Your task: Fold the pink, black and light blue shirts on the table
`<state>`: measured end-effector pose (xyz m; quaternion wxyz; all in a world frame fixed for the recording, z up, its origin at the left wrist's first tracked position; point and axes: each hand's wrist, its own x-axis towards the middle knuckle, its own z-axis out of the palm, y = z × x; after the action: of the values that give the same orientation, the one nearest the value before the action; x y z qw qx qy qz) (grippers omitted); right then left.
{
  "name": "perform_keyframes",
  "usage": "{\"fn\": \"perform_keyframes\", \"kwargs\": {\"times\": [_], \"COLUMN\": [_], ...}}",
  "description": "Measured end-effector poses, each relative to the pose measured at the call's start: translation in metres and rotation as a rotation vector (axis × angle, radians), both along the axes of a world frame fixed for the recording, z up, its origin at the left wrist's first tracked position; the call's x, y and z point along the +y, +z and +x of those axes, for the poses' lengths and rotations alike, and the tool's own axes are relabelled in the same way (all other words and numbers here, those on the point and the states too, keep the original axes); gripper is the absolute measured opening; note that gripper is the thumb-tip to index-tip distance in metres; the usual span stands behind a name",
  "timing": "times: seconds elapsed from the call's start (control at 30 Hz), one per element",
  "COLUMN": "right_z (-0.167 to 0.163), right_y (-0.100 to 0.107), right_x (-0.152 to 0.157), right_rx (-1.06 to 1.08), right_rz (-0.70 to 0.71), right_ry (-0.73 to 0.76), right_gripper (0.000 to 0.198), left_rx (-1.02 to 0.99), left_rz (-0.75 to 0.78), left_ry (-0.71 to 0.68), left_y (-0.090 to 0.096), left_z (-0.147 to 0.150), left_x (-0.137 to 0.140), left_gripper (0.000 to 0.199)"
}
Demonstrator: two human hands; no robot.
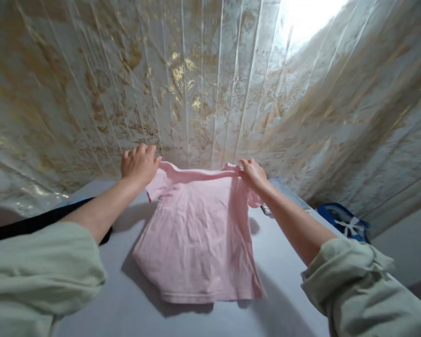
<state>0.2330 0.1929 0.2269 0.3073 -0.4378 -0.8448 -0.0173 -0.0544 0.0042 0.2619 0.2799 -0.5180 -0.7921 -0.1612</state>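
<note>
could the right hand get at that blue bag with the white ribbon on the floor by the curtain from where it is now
Probably not without letting go: the right hand is shut on the small pink cotton t-shirt at its shoulder, and the blue bag with white ribbon sits lower, beyond the white table edge.

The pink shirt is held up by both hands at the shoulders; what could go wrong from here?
1. The pink shirt hangs with its hem loose above the table, so it may land creased or with the hem folded under.
2. The right hand pinches only a small edge, so that shoulder could slip.
3. The left hand is near the curtain and might catch it.
</note>
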Motion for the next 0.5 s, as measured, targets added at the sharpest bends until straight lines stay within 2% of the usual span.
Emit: {"fn": "perform_keyframes", "kwargs": {"times": [0.07,0.1,0.23,0.3,0.4,0.5], "right_z": [-0.002,-0.002,0.009,0.017,0.026,0.028], "right_y": [-0.030,-0.047,-0.120,-0.154,-0.185,-0.188], "right_x": [-0.008,-0.018,-0.076,-0.104,-0.129,-0.136], "right_rx": [-0.069,-0.113,-0.240,-0.294,-0.314,-0.323], "right_rz": [-0.030,-0.036,-0.181,-0.267,-0.303,-0.318], "right_ry": [-0.027,0.008,0.232,0.240,0.215,0.226], "right_gripper": [0.031,0.035,0.039,0.041,0.051,0.053], "left_rx": [-0.031,-0.070,-0.266,-0.330,-0.360,-0.460], "left_rz": [-0.002,-0.028,-0.300,-0.387,-0.483,-0.494], "left_ry": [0.003,-0.049,-0.272,-0.205,-0.042,-0.074], "left_y": [-0.035,-0.055,-0.133,-0.163,-0.187,-0.196], "left_z": [0.008,0.014,0.036,0.042,0.041,0.036], "left_x": [0.006,0.006,-0.019,-0.037,-0.057,-0.068], "left_gripper": [0.043,0.041,0.036,0.037,0.043,0.050]}}
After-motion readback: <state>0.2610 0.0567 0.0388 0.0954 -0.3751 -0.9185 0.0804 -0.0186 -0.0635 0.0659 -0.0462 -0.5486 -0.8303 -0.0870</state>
